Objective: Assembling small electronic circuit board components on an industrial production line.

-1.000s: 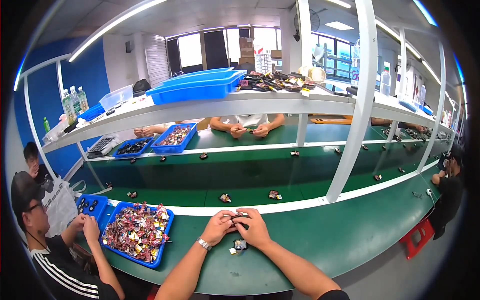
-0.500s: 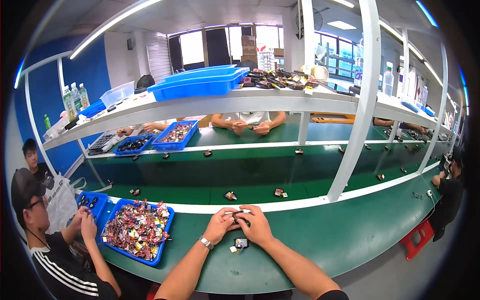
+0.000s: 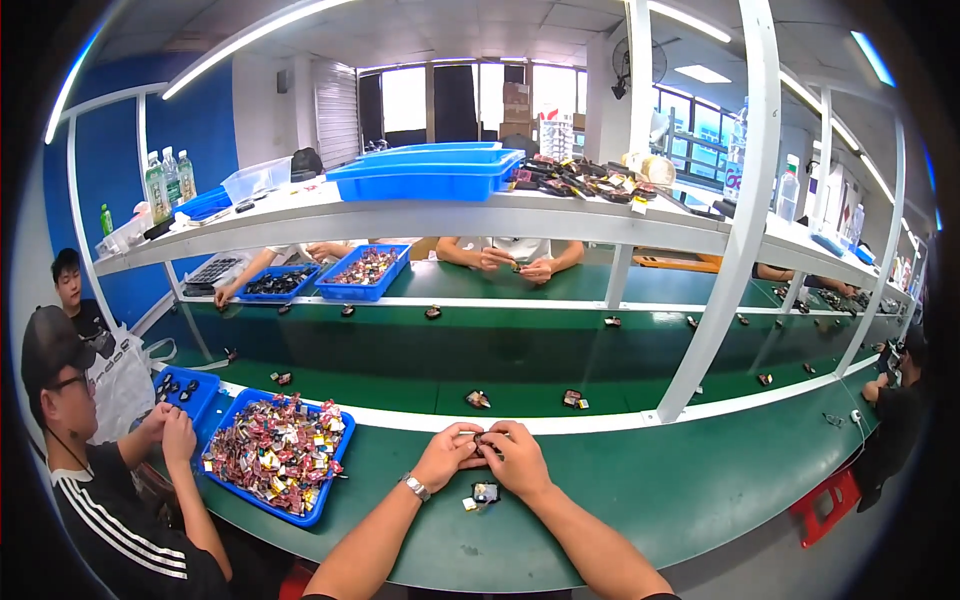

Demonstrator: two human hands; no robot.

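Observation:
My left hand (image 3: 450,459), with a metal-band watch on its wrist, and my right hand (image 3: 517,462) meet above the green table. Between them is a small dark part (image 3: 482,445), mostly covered by my fingers, so its exact kind does not show. Both hands are closed on it, the fingers curled and pinching. Just below them on the tabletop lies a small black casing (image 3: 486,492) with a silvery piece in it and a small pale tag (image 3: 469,504) beside it.
To my left stands a blue tray (image 3: 345,440) heaped with small wired parts, near a co-worker (image 3: 110,480). Beyond a white rail, a green conveyor belt (image 3: 400,372) carries scattered units. A white post (image 3: 712,250) rises at right, under a shelf (image 3: 420,216) holding blue trays.
My view has shifted slightly, and both hands stay together around the dark part with small finger movements. Across the belt, a co-worker's hand at far left has reached down toward the belt's edge.

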